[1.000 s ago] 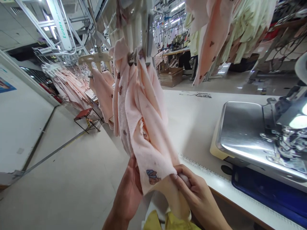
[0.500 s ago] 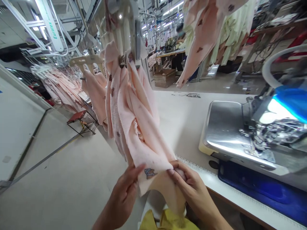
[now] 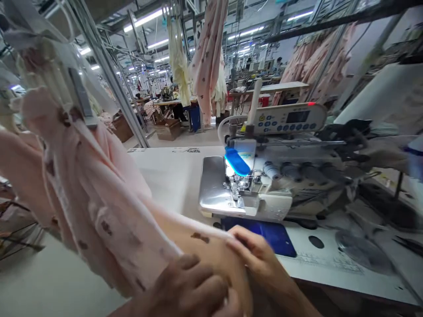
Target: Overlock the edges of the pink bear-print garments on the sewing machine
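Observation:
A pale pink fleece garment [image 3: 109, 220] with small brown printed figures hangs from a clip hanger [image 3: 77, 88] at the upper left. Its lower part is drawn out towards the sewing machine. Between finger and thumb, my right hand [image 3: 254, 251] pinches the garment's edge, just in front of the machine's blue plate. My left hand [image 3: 191, 281] is curled on the cloth nearer to me, somewhat blurred, its fingers closed on the fabric. The overlock sewing machine [image 3: 244, 189], lamp lit under a blue shade, stands beyond my right hand; the cloth is apart from its needle area.
The white worktable [image 3: 161, 171] extends behind the garment, with a blue plate [image 3: 264, 235] before the machine. A clear round dish [image 3: 363, 251] and a dark pointed tool [image 3: 408, 244] lie at the right. A metal post [image 3: 109, 75] rises at the left; more pink garments [image 3: 209, 57] hang behind.
My view has swung right, bringing the whole sewing machine into sight. The held part of the garment has come towards the machine, and my left hand has moved in closer to my right.

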Demonstrator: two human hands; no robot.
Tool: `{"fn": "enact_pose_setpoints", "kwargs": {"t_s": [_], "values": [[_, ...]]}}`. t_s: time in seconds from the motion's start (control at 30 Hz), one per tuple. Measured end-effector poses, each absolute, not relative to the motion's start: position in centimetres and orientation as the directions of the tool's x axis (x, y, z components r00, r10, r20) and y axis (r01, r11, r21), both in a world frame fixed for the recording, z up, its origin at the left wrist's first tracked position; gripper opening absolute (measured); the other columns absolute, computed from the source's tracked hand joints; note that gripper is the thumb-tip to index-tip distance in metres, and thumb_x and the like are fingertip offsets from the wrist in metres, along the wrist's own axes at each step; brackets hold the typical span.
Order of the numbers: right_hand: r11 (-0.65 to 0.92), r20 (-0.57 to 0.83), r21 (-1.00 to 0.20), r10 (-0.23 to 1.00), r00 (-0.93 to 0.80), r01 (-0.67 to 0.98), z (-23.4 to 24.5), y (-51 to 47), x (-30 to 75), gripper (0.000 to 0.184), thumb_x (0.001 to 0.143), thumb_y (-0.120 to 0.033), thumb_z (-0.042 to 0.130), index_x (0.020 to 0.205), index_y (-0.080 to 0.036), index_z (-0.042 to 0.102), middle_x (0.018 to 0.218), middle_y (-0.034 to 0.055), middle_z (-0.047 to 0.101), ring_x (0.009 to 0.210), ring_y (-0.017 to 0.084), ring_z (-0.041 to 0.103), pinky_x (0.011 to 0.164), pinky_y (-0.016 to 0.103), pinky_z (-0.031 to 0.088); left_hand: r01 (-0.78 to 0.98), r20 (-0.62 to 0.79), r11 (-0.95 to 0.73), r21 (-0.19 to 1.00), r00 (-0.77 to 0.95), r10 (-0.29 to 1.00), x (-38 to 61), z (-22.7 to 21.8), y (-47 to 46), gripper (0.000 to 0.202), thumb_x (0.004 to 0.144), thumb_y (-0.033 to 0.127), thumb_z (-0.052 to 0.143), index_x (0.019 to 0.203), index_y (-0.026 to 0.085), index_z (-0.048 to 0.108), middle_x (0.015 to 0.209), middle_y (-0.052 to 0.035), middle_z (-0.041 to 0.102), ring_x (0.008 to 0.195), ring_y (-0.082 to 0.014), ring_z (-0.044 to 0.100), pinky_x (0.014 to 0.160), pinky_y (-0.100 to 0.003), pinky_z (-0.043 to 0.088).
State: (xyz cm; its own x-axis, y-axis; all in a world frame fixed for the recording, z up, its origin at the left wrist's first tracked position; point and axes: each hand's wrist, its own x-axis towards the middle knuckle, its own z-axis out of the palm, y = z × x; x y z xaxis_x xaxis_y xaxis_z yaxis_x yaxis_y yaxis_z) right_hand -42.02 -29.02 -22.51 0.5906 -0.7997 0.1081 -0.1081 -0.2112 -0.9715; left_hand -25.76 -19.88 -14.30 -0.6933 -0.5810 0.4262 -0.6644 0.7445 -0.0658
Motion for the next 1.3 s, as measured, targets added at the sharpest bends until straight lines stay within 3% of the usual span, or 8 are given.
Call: {"fn": "enact_pose_setpoints", "kwargs": {"t_s": [0.07,0.13,0.37,0.5,0.67,0.87,1.1,1.3], "values": [[-0.330,0.247,-0.926,-0.898,0.363,-0.186,-21.2,-30.4,-42.7,0.031,0.088,-0.043,0.050,0.075,-0.016,0.058,0.069,0.0010,0.055,0.062,0.015,0.049,0.055,0.024,0.034,-0.713,0.461,0.693,-0.109,-0.654,-0.600,-26.5,-15.9,-22.5,0.010,0.085,0.014,0.051,0.086,0.016,0.061,0.096,-0.0048,0.067,0.087,-0.0179,0.062,0.082,-0.031,0.046],[-0.441,0.398,-0.819,-0.898,0.190,-0.369,-20.7,-32.1,-42.8,0.025,0.082,-0.040,0.053,0.080,-0.017,0.060,0.064,-0.0002,0.055,0.056,0.015,0.050,0.053,0.025,0.033,-0.787,0.500,0.615,-0.053,-0.553,-0.666,-26.6,-17.8,-24.6,0.016,0.088,0.013,0.045,0.092,0.014,0.061,0.129,-0.0073,0.053,0.123,-0.0230,0.045,0.108,-0.038,0.028],[-0.607,0.697,-0.634,-0.717,-0.014,-0.480,-22.2,-33.6,-42.6,0.014,0.091,-0.027,0.052,0.100,-0.016,0.055,0.086,0.0028,0.058,0.063,0.013,0.056,0.055,0.023,0.043,-0.868,0.476,0.448,0.214,-0.308,-0.824,-23.7,-20.3,-28.4,0.037,0.089,0.010,0.034,0.119,0.011,0.056,0.130,-0.0109,0.051,0.126,-0.0203,0.044,0.108,-0.037,0.032],[-0.745,0.776,-0.569,-0.627,0.072,-0.347,-22.6,-30.3,-42.9,0.009,0.093,-0.019,0.052,0.102,-0.020,0.053,0.096,0.0041,0.055,0.092,0.018,0.054,0.083,0.027,0.043,-0.885,0.513,0.454,0.107,-0.342,-0.787,-24.0,-18.9,-27.2,0.027,0.090,0.013,0.039,0.111,0.013,0.056,0.129,-0.0100,0.052,0.122,-0.0217,0.047,0.105,-0.037,0.032],[-0.417,0.446,-0.895,-0.832,0.329,0.159,-23.7,-26.9,-41.7,0.039,0.091,-0.043,0.059,0.123,-0.024,0.051,0.117,0.0060,0.052,0.105,0.022,0.052,0.087,0.028,0.043,-0.806,0.545,0.584,0.094,-0.449,-0.708,-25.7,-16.1,-24.1,0.011,0.087,0.012,0.041,0.078,0.016,0.045,0.070,-0.0010,0.053,0.065,-0.0142,0.045,0.063,-0.027,0.033],[0.089,0.065,-0.932,-0.912,0.405,0.350,-22.9,-26.2,-41.7,0.043,0.086,-0.053,0.061,0.074,-0.013,0.055,0.061,0.0003,0.043,0.055,0.011,0.039,0.049,0.018,0.033,-0.828,0.486,0.534,0.173,-0.400,-0.777,-27.2,-14.9,-24.6,0.015,0.087,0.013,0.048,0.073,0.016,0.045,0.058,0.0034,0.045,0.052,-0.0091,0.037,0.050,-0.024,0.020],[-0.080,0.085,-0.996,-0.990,0.110,0.049,-22.3,-29.5,-42.7,0.040,0.086,-0.053,0.054,0.084,-0.013,0.053,0.065,0.0037,0.053,0.058,0.015,0.046,0.049,0.022,0.036,-0.918,0.323,0.247,0.310,-0.143,-0.935,-29.3,-16.8,-29.8,0.025,0.091,0.031,0.043,0.071,0.017,0.038,0.059,0.0018,0.044,0.053,-0.0118,0.038,0.052,-0.026,0.021],[-0.043,0.061,-0.995,-0.979,0.194,0.095,-24.6,-30.1,-41.1,0.048,0.084,-0.055,0.051,0.106,-0.015,0.035,0.061,0.0029,0.056,0.048,0.015,0.044,0.044,0.023,0.032,-0.957,0.153,0.178,0.229,-0.146,-0.978,-27.2,-16.8,-30.9,0.018,0.093,0.021,0.027,0.077,0.018,0.036,0.073,-0.0022,0.049,0.063,-0.0160,0.042,0.061,-0.031,0.023]]}}
